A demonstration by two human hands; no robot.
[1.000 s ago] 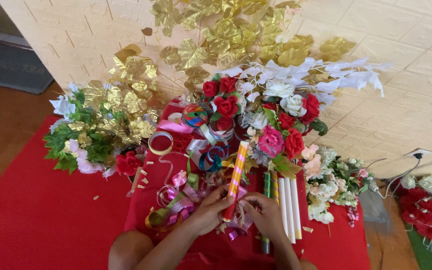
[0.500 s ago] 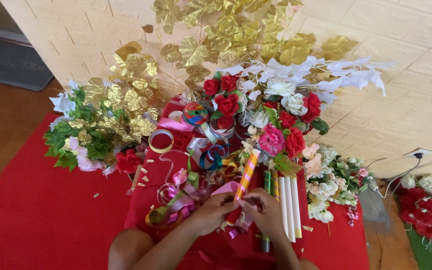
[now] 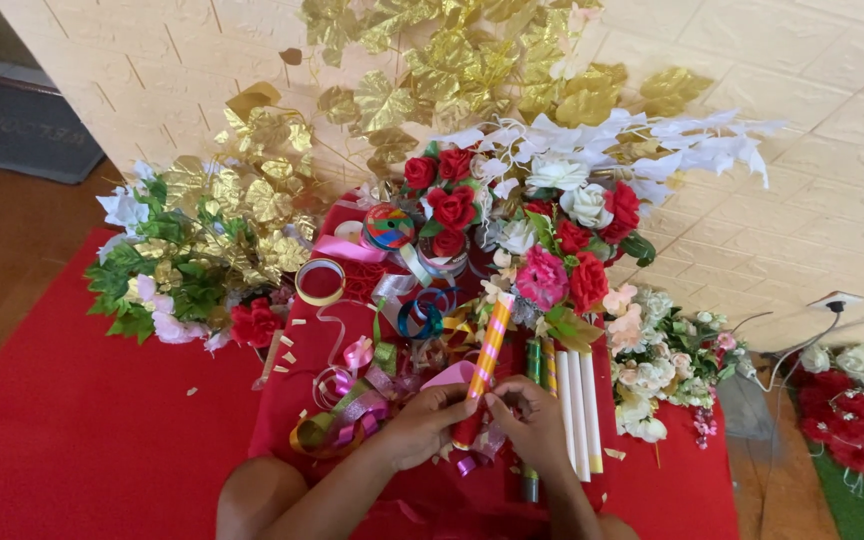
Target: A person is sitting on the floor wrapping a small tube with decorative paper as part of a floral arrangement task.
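The person's left hand (image 3: pixel 430 422) is closed around the lower part of a striped tube (image 3: pixel 485 362), orange with pink and yellow bands, which leans up and away over the red cloth (image 3: pixel 652 490). The right hand (image 3: pixel 529 420) sits just beside the tube, its fingertips pinched against the tube's lower end; whether they also hold a bit of ribbon there I cannot tell.

Taking the tube as the landmark: just to its right lie three white sticks (image 3: pixel 579 408) side by side, with a green stick (image 3: pixel 532 362) between them and the tube. To its left a tangle of curled ribbon (image 3: pixel 344 418) in pink, gold and green lies on the cloth, and farther left a gold ribbon ring (image 3: pixel 320 282). Beyond the tube's upper end stand ribbon spools (image 3: pixel 389 227) and a bunch of red, pink and white roses (image 3: pixel 542 225). Gold leaves (image 3: pixel 472 60) rise against the pale wall behind them. Well to the left sits a green and gold leafy bunch (image 3: pixel 187 260).
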